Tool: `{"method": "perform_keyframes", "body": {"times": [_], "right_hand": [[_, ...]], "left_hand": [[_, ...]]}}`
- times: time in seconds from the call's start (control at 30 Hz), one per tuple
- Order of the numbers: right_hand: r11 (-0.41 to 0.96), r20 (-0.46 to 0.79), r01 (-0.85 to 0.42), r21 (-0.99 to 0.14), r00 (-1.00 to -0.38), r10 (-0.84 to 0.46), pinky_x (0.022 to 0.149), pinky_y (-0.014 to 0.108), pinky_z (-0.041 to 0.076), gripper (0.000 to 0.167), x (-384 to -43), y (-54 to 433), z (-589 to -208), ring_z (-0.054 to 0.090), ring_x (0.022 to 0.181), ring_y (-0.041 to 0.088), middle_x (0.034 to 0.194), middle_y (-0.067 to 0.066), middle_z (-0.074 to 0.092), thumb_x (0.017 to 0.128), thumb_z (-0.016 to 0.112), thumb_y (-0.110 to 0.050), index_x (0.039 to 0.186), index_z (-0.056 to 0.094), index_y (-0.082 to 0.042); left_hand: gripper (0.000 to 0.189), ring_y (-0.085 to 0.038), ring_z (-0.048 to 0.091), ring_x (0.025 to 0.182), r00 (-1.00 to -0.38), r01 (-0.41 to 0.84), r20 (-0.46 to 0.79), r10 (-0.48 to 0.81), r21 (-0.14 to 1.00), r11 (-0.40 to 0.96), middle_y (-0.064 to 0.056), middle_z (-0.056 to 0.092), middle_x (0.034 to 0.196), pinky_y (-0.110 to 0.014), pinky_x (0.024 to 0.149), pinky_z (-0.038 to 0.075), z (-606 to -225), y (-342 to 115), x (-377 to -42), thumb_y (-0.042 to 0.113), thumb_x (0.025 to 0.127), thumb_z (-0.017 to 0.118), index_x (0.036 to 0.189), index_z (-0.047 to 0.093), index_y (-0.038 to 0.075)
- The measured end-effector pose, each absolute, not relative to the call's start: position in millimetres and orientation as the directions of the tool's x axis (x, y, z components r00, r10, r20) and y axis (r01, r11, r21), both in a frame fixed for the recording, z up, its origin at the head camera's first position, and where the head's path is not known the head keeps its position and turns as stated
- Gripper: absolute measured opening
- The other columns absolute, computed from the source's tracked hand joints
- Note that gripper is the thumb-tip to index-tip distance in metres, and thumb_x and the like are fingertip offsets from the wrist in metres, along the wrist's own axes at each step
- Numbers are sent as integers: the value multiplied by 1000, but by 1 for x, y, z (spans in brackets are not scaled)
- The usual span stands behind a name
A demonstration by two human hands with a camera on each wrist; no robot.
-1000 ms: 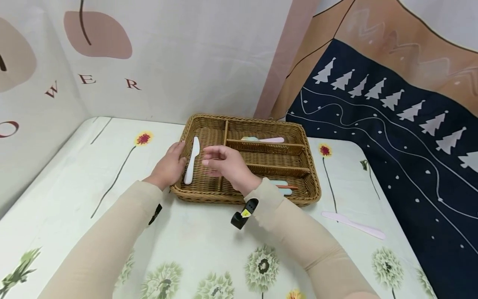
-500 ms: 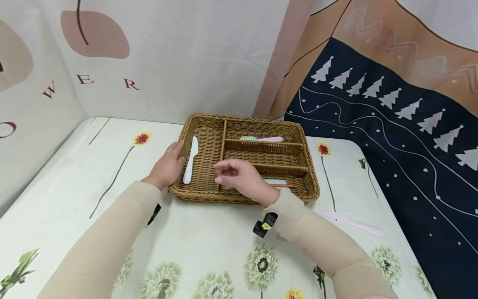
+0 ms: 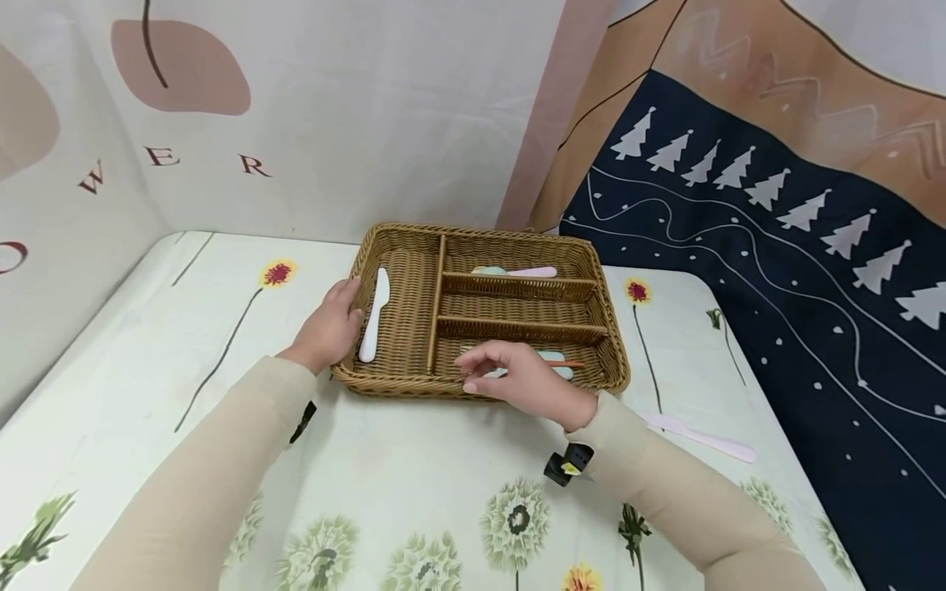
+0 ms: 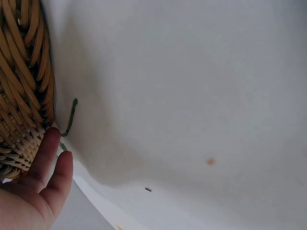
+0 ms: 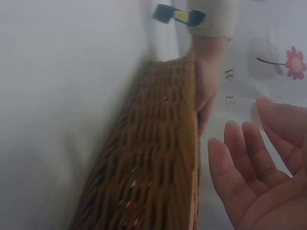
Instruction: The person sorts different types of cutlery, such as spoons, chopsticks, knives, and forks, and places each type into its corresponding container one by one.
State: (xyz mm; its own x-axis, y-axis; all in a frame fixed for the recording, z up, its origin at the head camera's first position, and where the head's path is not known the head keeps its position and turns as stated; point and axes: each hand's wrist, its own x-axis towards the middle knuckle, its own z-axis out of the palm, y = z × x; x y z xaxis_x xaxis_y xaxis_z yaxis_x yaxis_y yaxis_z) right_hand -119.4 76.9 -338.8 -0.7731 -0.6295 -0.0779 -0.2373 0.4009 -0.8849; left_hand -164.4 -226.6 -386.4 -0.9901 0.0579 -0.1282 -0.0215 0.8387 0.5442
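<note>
A brown wicker cutlery tray (image 3: pixel 402 383) with several compartments sits on the table. My left hand (image 3: pixel 328 328) holds its left side, thumb at the rim and fingers along the outer wall; in the left wrist view two fingertips (image 4: pixel 50 139) lie by the weave. A white knife (image 3: pixel 375 312) lies lengthwise in the left compartment. Over the front right compartment hovers my right hand (image 3: pixel 528 379), fingers loosely bent with nothing between them. Partly hidden behind it are light blue cutlery pieces (image 3: pixel 551 355) and a thin orange-brown stick (image 3: pixel 571 364).
In the back right compartment lie a pink-handled piece (image 3: pixel 534 272) and a pale green one (image 3: pixel 491 270). The middle right compartment shows bare weave. A pink knife (image 3: pixel 709 441) rests on the flowered tablecloth (image 3: pixel 414 460) to the right, near the right sleeve. Printed fabric walls stand behind.
My right hand has moved right and toward me, from above the left compartment and divider to above the front right compartment. My left hand has stayed on the tray's left side.
</note>
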Motion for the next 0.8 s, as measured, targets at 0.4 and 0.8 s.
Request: {"method": "perform_keyframes", "body": {"times": [0.4,0.8], "right_hand": [[422,-102,-236,-875,-762,-639,81,26,56,29,-101,108,-348,65,94,18,109,18,67,87,69,-4,115,66,3],[457,-123,-212,-864,-792,-598,77,25,56,28,-84,145,-369,64,91,16,103,16,68,88,68,-3,114,66,5]], "left_hand": [[58,-46,19,141,-989,-29,-137,55,546,837,-23,5,159,-58,115,21,-384,-225,-164,15,104,29,155,3,3],[59,-47,18,141,-988,-34,-146,55,548,836,-23,4,159,-59,115,20,-383,-225,-164,16,104,29,155,2,3]]}}
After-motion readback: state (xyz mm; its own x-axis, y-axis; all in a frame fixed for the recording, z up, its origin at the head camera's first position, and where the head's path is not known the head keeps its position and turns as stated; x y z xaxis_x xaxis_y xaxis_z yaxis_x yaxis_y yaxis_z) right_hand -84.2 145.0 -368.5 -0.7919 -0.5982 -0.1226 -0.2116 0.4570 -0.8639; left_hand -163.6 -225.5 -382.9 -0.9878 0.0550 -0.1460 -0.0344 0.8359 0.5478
